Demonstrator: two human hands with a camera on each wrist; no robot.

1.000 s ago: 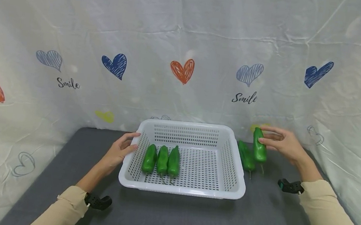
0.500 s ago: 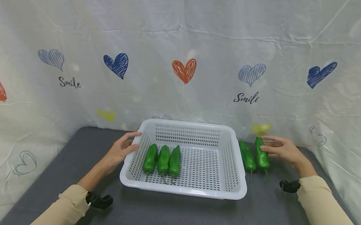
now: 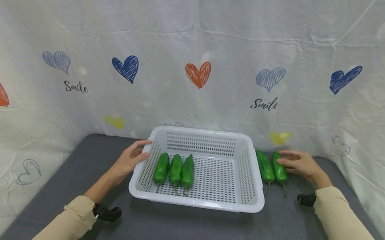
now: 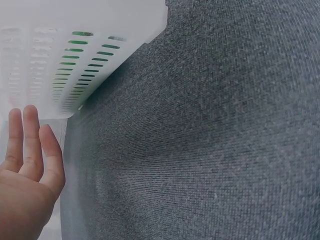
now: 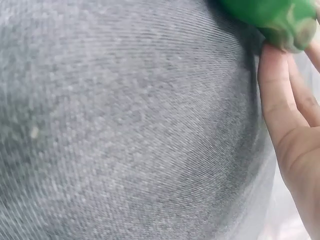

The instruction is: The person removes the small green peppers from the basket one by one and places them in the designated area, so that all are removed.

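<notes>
A white perforated plastic basket stands mid-table, with three green peppers side by side in its left half. My left hand rests at the basket's left rim, thumb and a finger on the edge; in the left wrist view three fairly straight fingers show beside the outer wall. Right of the basket, my right hand holds a green pepper by its blunt far end, its stem towards me. In the right wrist view a fingertip meets that end. Another green pepper lies between it and the basket.
The table has a dark grey cloth top. A white curtain printed with hearts and "Smile" hangs right behind it and along both sides. A black wrist strap sits at the left cuff, another at the right.
My right hand has lowered its pepper onto the table, alongside the other pepper right of the basket. The left hand stays at the basket's rim.
</notes>
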